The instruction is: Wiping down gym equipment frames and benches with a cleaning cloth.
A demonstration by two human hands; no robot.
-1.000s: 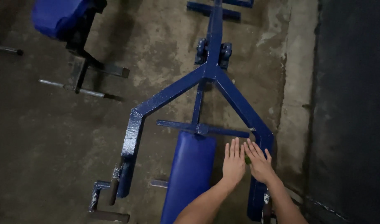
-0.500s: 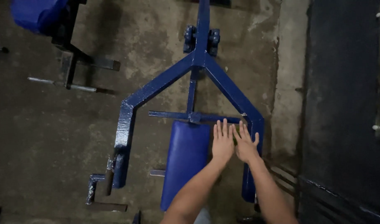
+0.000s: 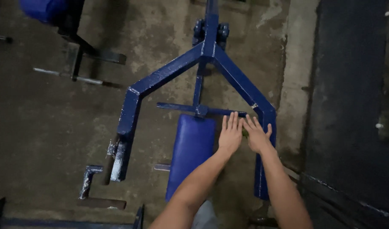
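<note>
Rough, stained concrete floor across most of the view; darker strip of matting down the 3 o'clock side, past a paler concrete band.

Blue steel frame of a gym machine at centre: two arms spreading in a Y from a spine at 12 o'clock, left arm bending down toward 8 o'clock, right arm bending down toward 5 o'clock. Thin blue crossbar between the arms, just above the pad.

Blue padded seat below the crossbar, long axis running toward 6 o'clock, tilted slightly.

Second blue pad on a dark stand at 11 o'clock, well apart from the hands, with a bare metal bar on the floor beside it.

Both forearms reaching up from 6 o'clock. Left hand flat, fingers together and pointing to 12 o'clock, lying over the right edge of the seat. Right hand just beside it at 3 o'clock, fingers spread, close against the right arm of the frame. Grip of both: open palms, nothing clasped.

Small green thing between the two hands, mostly hidden; kind not discernible, and contact with either hand impossible to tell.
</note>
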